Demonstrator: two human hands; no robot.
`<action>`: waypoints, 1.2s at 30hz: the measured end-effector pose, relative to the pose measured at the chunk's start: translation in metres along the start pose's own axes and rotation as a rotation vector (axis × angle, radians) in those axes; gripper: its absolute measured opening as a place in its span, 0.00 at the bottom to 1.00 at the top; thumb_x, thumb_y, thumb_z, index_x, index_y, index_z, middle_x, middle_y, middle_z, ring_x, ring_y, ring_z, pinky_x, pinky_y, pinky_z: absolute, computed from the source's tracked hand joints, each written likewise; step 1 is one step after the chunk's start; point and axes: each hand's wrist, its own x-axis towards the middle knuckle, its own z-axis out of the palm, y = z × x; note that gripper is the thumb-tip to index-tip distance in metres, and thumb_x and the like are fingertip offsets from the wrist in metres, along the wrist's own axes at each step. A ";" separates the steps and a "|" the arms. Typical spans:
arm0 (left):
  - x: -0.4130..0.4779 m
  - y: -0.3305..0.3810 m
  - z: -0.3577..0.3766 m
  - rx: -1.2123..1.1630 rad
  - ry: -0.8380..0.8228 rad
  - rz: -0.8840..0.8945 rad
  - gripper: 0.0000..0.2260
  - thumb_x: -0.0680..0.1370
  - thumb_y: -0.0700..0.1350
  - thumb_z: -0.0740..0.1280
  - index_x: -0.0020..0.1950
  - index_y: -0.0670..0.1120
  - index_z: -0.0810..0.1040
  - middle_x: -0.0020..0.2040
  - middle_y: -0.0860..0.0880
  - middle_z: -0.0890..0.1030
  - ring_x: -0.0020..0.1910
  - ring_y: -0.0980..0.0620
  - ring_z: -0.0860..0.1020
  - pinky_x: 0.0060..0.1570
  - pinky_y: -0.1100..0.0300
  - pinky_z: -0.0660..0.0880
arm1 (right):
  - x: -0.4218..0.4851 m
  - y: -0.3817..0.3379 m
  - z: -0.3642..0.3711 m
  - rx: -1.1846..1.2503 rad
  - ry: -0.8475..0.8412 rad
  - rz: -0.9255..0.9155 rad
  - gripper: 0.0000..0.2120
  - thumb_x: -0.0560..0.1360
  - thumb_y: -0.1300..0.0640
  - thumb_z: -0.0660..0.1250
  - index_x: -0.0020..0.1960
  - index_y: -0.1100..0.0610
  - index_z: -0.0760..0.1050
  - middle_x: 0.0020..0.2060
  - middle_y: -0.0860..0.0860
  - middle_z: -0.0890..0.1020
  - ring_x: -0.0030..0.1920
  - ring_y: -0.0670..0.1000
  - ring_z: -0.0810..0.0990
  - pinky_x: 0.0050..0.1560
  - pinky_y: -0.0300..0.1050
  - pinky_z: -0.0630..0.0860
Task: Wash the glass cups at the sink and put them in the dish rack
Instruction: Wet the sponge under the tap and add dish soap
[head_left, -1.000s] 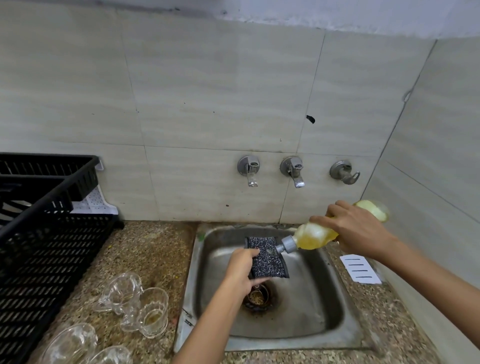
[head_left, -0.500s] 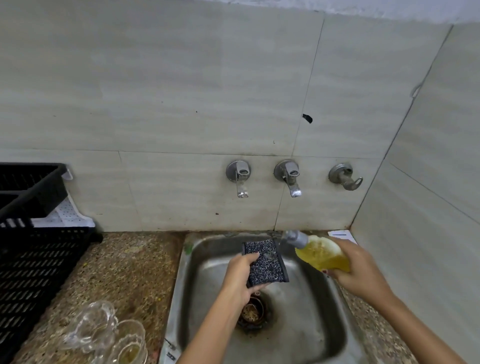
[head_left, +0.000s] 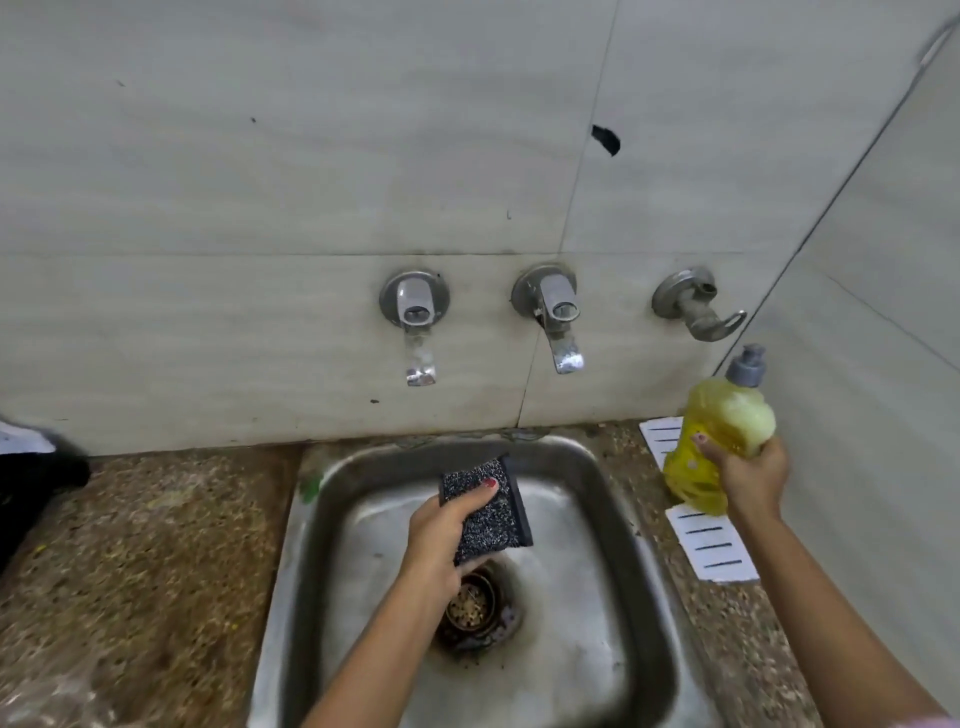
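Left hand (head_left: 441, 535) grips speckled black sponge (head_left: 493, 512) over stained steel sink (head_left: 597, 460).
Right hand (head_left: 753, 473) clasps yellow plastic soap bottle (head_left: 722, 415), grey cap up.

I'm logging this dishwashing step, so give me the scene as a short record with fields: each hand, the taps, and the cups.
left hand: grips the dark scrub sponge over the sink
right hand: holds the yellow soap bottle upright, above the right counter
taps: two on the wall, no water visibly running
glass cups: not in view
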 end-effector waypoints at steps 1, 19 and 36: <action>0.004 0.000 0.000 0.004 0.006 -0.003 0.10 0.70 0.39 0.73 0.48 0.44 0.77 0.47 0.43 0.82 0.45 0.45 0.80 0.36 0.55 0.76 | 0.010 0.003 0.006 0.003 0.029 0.007 0.27 0.63 0.65 0.77 0.59 0.64 0.72 0.55 0.61 0.79 0.54 0.60 0.79 0.56 0.59 0.75; 0.018 -0.018 0.003 0.110 0.033 0.001 0.04 0.77 0.38 0.65 0.49 0.45 0.76 0.47 0.46 0.81 0.45 0.49 0.79 0.37 0.55 0.75 | 0.039 0.029 0.038 -0.247 0.167 0.047 0.24 0.67 0.58 0.75 0.59 0.66 0.72 0.55 0.62 0.78 0.55 0.61 0.77 0.51 0.51 0.71; -0.077 -0.022 -0.038 -0.015 -0.139 0.084 0.13 0.81 0.43 0.56 0.58 0.38 0.75 0.47 0.39 0.82 0.42 0.46 0.80 0.38 0.57 0.77 | -0.246 -0.036 0.032 0.440 -0.962 0.626 0.07 0.77 0.67 0.60 0.52 0.66 0.75 0.42 0.60 0.84 0.44 0.58 0.82 0.42 0.54 0.81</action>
